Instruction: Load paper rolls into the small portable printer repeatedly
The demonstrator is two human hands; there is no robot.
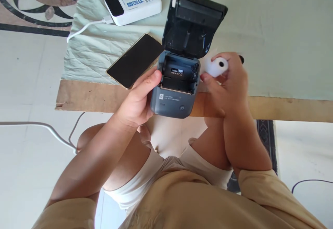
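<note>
- Head view shows my left hand (137, 100) gripping the left side of a small grey label printer (175, 95), thumb lying along its upper edge.
- That printer sits at the near edge of the table (286, 109), just above my knees, with its dark lid (195, 22) swung up and the paper bay open.
- My right hand (229, 83) is closed around a white paper roll (218, 66), held just beside the printer's right side, the roll's core facing the camera.
- Just left of the printer a dark phone (135, 60) lies on the pale cloth (273, 31), screen off.
- Farther back, a white power bank (134, 3) rests with a white cable (83, 29) plugged in.
</note>
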